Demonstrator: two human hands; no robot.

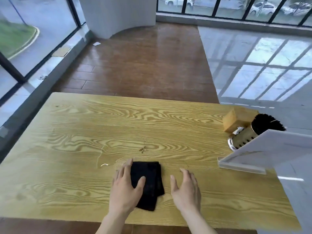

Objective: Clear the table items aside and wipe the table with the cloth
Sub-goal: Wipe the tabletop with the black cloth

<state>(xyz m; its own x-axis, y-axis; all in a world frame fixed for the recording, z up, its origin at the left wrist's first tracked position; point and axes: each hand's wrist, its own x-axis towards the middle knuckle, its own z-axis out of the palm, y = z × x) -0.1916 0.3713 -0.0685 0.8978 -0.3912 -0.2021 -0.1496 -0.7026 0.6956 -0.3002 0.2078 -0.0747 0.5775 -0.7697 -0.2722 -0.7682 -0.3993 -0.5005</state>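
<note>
Our left hand (125, 188) lay flat, fingers (128, 166) spread, pressing the folded black cloth (150, 181) to the desk (84, 132) near its front edge, gripping nothing. Right hand (185, 190) hovered open beside it. Wooden box (233, 121), brush holder (244, 135) and sign stand (253, 152) were parked at the right edge, presumably freeing the wiping area.

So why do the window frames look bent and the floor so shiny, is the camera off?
Head view: the wide-angle lens bows straight lines near the edges, hence the curved window frames. Daylight from the windows mirrors off the glossy floor and glints on a wet streak beside the black cloth. Shadows are soft; the right edge by the white sign looks smeared.
</note>
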